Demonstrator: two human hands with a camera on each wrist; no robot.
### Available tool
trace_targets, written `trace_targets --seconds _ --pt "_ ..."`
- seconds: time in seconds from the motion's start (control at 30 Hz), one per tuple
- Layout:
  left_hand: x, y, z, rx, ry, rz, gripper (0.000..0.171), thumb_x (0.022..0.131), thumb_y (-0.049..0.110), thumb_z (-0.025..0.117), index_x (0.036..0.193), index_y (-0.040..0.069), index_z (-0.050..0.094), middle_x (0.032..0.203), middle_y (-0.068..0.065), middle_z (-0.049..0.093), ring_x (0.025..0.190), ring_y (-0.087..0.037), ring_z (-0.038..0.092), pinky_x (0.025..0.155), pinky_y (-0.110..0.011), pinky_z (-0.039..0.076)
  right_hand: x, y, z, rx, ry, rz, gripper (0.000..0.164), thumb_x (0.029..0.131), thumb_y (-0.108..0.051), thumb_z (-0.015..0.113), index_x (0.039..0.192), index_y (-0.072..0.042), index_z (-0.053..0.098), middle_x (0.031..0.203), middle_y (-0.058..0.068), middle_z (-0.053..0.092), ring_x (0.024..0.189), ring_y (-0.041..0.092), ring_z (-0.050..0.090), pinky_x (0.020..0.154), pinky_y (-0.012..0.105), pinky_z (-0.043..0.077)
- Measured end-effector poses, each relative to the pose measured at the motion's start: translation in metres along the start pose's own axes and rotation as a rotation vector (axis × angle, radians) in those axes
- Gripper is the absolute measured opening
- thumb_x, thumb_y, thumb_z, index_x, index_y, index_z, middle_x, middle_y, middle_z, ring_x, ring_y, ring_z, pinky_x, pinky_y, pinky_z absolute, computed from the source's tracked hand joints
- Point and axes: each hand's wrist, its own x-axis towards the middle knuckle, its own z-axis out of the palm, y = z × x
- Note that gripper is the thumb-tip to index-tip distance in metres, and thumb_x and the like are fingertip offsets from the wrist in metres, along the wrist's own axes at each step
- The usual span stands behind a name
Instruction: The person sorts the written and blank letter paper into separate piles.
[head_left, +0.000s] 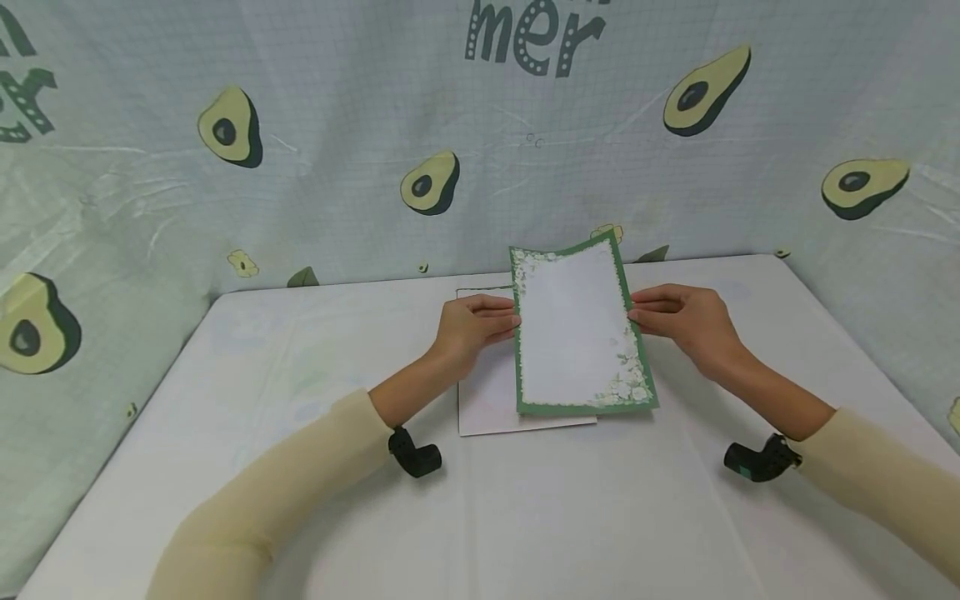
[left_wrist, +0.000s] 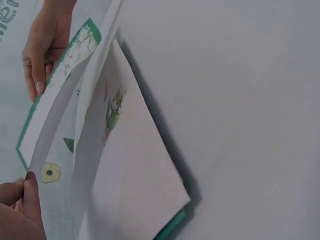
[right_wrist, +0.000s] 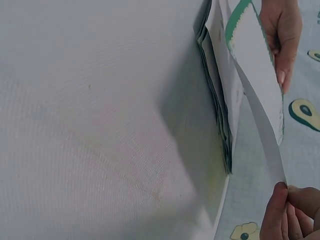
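Green-bordered floral sheet (head_left: 577,333) is held above a stack of papers (head_left: 487,404) on a white table (head_left: 585,517), its left edge pinched by the left hand (head_left: 468,332) and its right edge by the right hand (head_left: 690,323), thumbs and fingers closed together.

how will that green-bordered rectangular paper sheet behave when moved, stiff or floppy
The green-bordered rectangular paper sheet is probably floppy, since it bows between the left hand and right hand. Its thin edge suggests it's likely light and could crease easily.
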Motion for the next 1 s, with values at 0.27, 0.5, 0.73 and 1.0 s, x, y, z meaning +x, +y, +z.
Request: trace_targets --seconds 0.27,0.5,0.73,1.0 --pt "0.002 0.002 0.013 0.021 -0.023 0.025 0.030 0.089 -0.011 0.071 0.119 -0.009 0.069 0.108 -0.020 0.073 0.086 -0.015 0.074 0.085 -0.032 0.063 -0.006 0.003 -0.013 -0.038 0.024 -0.022 0.048 0.096 -0.028 0.074 0.130 0.003 0.063 0.105 -0.008 0.075 0.091 0.004 0.073 0.086 0.022 0.060" --pt "0.003 0.004 0.024 -0.003 -0.040 0.042 0.029 0.090 -0.011 0.070 0.119 -0.010 0.069 0.106 -0.020 0.073 0.086 -0.015 0.074 0.084 -0.032 0.063 -0.009 0.003 -0.021 -0.066 0.045 -0.034 0.048 0.096 -0.029 0.074 0.130 0.003 0.063 0.103 -0.009 0.075 0.090 0.003 0.073 0.085 0.019 0.060" --pt "0.003 0.005 0.036 -0.008 -0.046 0.038 0.028 0.090 -0.011 0.069 0.119 -0.009 0.069 0.107 -0.022 0.073 0.088 -0.016 0.074 0.084 -0.032 0.064 -0.011 0.005 -0.032 -0.113 0.062 -0.015 0.051 0.096 -0.034 0.074 0.132 0.001 0.063 0.101 -0.014 0.075 0.088 0.001 0.073 0.082 0.010 0.055" --pt "0.007 0.005 0.045 -0.015 -0.065 0.047 0.028 0.091 -0.011 0.069 0.119 -0.010 0.068 0.110 -0.024 0.072 0.090 -0.017 0.074 0.086 -0.033 0.063 -0.014 0.006 -0.043 -0.102 0.069 0.008 0.053 0.096 -0.033 0.073 0.134 0.001 0.060 0.099 -0.021 0.073 0.089 -0.001 0.072 0.082 0.010 0.055"
